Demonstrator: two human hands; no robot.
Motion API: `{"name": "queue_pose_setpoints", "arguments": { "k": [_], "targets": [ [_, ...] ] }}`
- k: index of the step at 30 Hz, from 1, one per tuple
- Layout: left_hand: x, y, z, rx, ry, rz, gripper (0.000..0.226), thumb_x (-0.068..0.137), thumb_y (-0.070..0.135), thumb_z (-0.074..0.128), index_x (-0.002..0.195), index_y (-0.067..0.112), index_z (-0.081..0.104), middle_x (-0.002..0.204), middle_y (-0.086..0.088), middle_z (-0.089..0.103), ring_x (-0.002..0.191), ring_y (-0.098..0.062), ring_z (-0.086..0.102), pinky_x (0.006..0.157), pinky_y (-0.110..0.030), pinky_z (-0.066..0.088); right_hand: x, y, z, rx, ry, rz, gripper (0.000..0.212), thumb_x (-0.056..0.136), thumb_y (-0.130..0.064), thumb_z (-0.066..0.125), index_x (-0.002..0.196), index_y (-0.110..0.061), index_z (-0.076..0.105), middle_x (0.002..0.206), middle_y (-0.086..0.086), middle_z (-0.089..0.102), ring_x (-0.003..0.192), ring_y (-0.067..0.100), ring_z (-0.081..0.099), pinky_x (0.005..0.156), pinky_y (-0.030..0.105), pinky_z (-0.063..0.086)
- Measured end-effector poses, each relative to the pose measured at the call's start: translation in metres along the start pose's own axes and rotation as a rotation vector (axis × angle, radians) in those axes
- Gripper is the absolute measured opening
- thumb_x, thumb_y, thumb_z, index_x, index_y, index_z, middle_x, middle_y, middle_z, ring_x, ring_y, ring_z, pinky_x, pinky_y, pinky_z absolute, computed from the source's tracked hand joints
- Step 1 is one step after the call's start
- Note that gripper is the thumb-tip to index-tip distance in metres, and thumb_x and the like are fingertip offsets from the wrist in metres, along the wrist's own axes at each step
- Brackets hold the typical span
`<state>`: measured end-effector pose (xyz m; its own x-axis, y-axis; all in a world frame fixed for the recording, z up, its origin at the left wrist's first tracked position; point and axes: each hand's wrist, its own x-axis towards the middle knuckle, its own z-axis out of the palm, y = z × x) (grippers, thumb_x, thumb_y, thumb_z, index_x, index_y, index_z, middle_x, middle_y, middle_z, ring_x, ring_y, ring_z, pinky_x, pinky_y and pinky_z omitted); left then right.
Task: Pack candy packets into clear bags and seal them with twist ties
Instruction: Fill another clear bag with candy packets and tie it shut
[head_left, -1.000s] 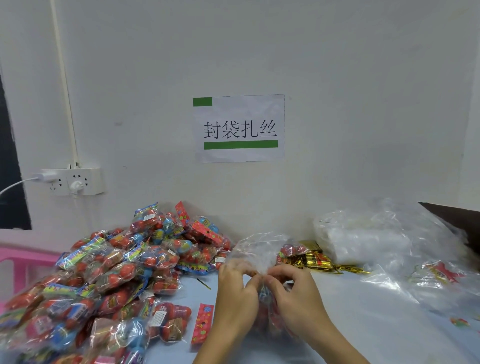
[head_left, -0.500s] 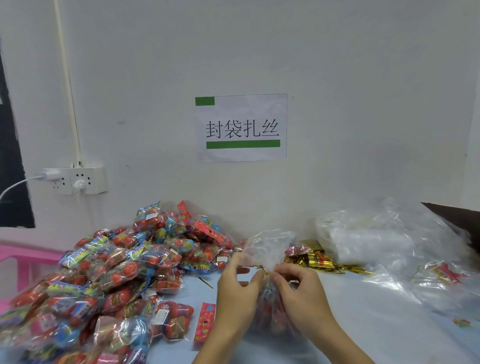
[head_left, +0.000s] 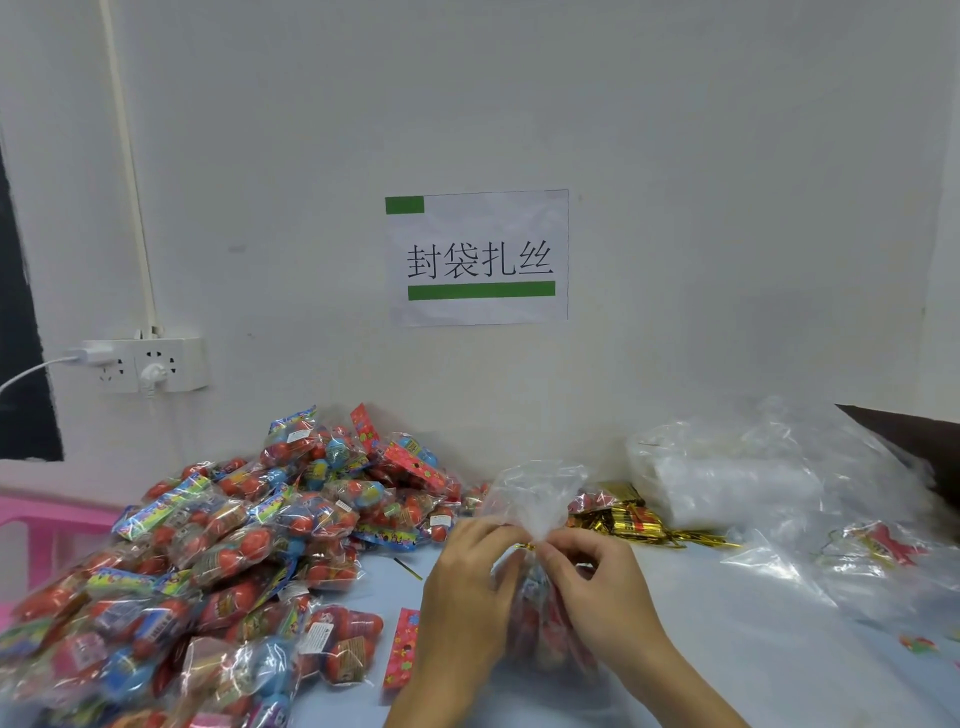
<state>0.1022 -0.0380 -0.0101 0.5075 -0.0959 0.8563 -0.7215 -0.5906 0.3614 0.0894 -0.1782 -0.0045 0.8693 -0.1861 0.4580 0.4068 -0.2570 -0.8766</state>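
Both hands pinch the gold twist tie (head_left: 525, 545) at the clear bag (head_left: 535, 499) neck.
If left hand (head_left: 467, 587) or right hand (head_left: 592, 582) slips, I think the tie unwinds and the bag opens.

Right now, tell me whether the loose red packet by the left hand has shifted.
No. The red packet lies where it did a second ago, at the same gap from the stray gold tie.

Both forearms come up from the lower edge and converge. The left hand (head_left: 467, 587) shows its back, fingers curled inward, fingertips pinching at the shared grip point. The right hand (head_left: 597, 587) mirrors it from the other side, thumb and forefinger pinched together at the grip, remaining fingers curled just below it. The two hands nearly touch at their fingertips.
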Motion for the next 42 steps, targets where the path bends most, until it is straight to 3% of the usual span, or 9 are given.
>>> {"name": "queue_pose_setpoints", "arguments": {
  "k": [3,8,13,18,22,28,33,38,42],
  "targets": [
    [-0.001,-0.002,0.001,0.083,0.007,0.03,0.019,0.079,0.006,0.078,0.092,0.02,0.076,0.096,0.009,0.068,0.092,0.001,0.053,0.073,-0.019,0.049,-0.001,-0.002,0.0,-0.018,-0.016,-0.017,0.015,0.089,-0.006,0.072,0.078,-0.016,0.076,0.078,-0.004,0.074,0.075,0.006,0.066,0.071,0.017,0.052],
    [0.001,0.001,0.0,0.19,-0.03,0.126,0.018,0.076,0.004,0.078,0.088,0.016,0.073,0.088,0.008,0.068,0.089,-0.003,0.05,0.059,-0.018,0.048,-0.001,-0.003,-0.002,-0.025,-0.03,-0.039,0.017,0.089,-0.003,0.071,0.075,-0.014,0.075,0.075,-0.001,0.073,0.073,0.009,0.065,0.07,0.017,0.05],
    [0.001,0.002,0.002,0.267,-0.081,0.158,0.03,0.067,-0.004,0.084,0.084,0.015,0.068,0.083,0.004,0.065,0.087,-0.008,0.049,0.063,-0.02,0.047,-0.001,-0.002,-0.001,-0.036,-0.031,-0.054,0.017,0.089,-0.005,0.072,0.075,-0.016,0.076,0.076,-0.003,0.073,0.073,0.008,0.064,0.067,0.013,0.048],
    [0.002,0.01,0.0,0.4,-0.114,0.129,0.027,0.065,0.009,0.089,0.08,0.019,0.068,0.079,0.007,0.064,0.075,-0.014,0.062,0.061,-0.023,0.051,-0.002,0.0,0.0,-0.048,0.016,-0.056,0.015,0.087,-0.004,0.074,0.076,-0.014,0.075,0.076,-0.004,0.073,0.072,0.004,0.064,0.066,0.011,0.046],
    [-0.001,0.016,0.003,0.107,-0.135,-0.174,0.011,0.096,0.014,0.058,0.089,0.021,0.062,0.093,0.009,0.06,0.093,-0.011,0.05,0.077,-0.015,0.039,-0.002,0.001,0.001,-0.044,0.04,-0.043,0.013,0.087,-0.005,0.073,0.079,-0.015,0.075,0.074,-0.005,0.073,0.072,0.001,0.064,0.066,0.01,0.046],
    [0.004,0.017,0.005,-0.404,-0.053,-0.601,0.017,0.085,0.005,0.071,0.076,0.019,0.071,0.081,0.002,0.071,0.08,-0.006,0.061,0.067,-0.012,0.046,-0.002,0.001,0.0,-0.049,0.054,-0.034,0.014,0.089,-0.007,0.072,0.078,-0.016,0.075,0.073,-0.011,0.072,0.07,0.001,0.063,0.066,0.011,0.046],
    [0.001,0.008,0.006,-0.427,-0.029,-0.656,0.011,0.081,0.015,0.079,0.073,0.022,0.075,0.089,0.002,0.072,0.092,-0.007,0.062,0.077,-0.01,0.041,-0.002,0.001,0.0,-0.045,0.067,-0.039,0.014,0.089,-0.008,0.072,0.078,-0.017,0.075,0.075,-0.013,0.072,0.072,0.0,0.063,0.065,0.01,0.046],
    [0.001,0.008,0.009,-0.513,-0.011,-0.657,0.015,0.08,0.007,0.078,0.072,0.02,0.079,0.087,-0.001,0.074,0.09,-0.017,0.068,0.082,-0.036,0.056,-0.002,0.001,0.0,-0.048,0.056,-0.048,0.016,0.089,-0.007,0.072,0.076,-0.017,0.074,0.072,-0.011,0.071,0.068,0.001,0.062,0.064,0.011,0.046],
    [0.002,0.008,0.008,-0.577,-0.011,-0.639,0.016,0.082,0.006,0.077,0.07,0.017,0.08,0.084,-0.003,0.074,0.09,-0.019,0.069,0.08,-0.035,0.057,-0.001,0.001,0.0,-0.043,0.077,-0.048,0.017,0.089,-0.007,0.072,0.074,-0.016,0.074,0.074,-0.009,0.072,0.067,0.001,0.061,0.064,0.012,0.046]
  ]
}}
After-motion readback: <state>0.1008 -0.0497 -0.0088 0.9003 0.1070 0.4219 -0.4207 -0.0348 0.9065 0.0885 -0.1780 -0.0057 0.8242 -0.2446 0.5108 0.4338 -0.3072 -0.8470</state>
